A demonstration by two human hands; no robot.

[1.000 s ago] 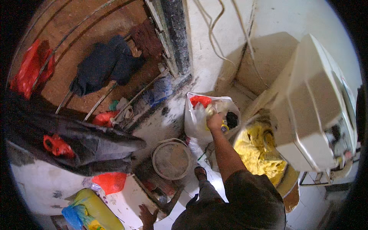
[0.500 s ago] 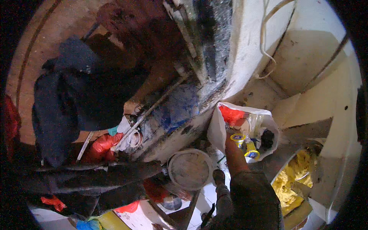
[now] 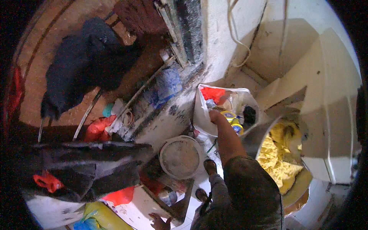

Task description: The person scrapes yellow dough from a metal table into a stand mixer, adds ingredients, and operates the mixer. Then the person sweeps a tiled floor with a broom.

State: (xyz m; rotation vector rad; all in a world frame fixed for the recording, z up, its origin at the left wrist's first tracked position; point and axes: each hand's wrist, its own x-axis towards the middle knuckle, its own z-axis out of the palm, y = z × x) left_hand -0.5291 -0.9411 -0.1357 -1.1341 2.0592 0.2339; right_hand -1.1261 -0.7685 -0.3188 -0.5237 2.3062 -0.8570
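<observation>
My right hand [image 3: 215, 115] reaches into an upright white sack [image 3: 205, 122], just inside its left wall. Its fingers look curled, but what they grip is hidden. Beside the fingers lie two yellow-and-blue cups or tubs [image 3: 234, 122]. The sack also holds a red plastic bag [image 3: 213, 94], clear plastic pieces and a black bundle [image 3: 249, 115]. At the bottom edge my left hand [image 3: 160, 222] shows with spread fingers and nothing in it. It is beside a pale box-like piece [image 3: 147, 205] with dark edges.
A round bucket [image 3: 181, 158] stands left of my feet. Yellow crumpled material [image 3: 280, 153] fills a curved container on the right. Dark sheeting [image 3: 84, 165] and a red plastic bag [image 3: 97, 129] lie at left. A pale wall [image 3: 220, 46] rises behind the sack.
The view has shifted, so the sack and bucket appear farther up and left. My right hand remains in the sack, and the cups sit slightly differently. More of my left hand shows.
</observation>
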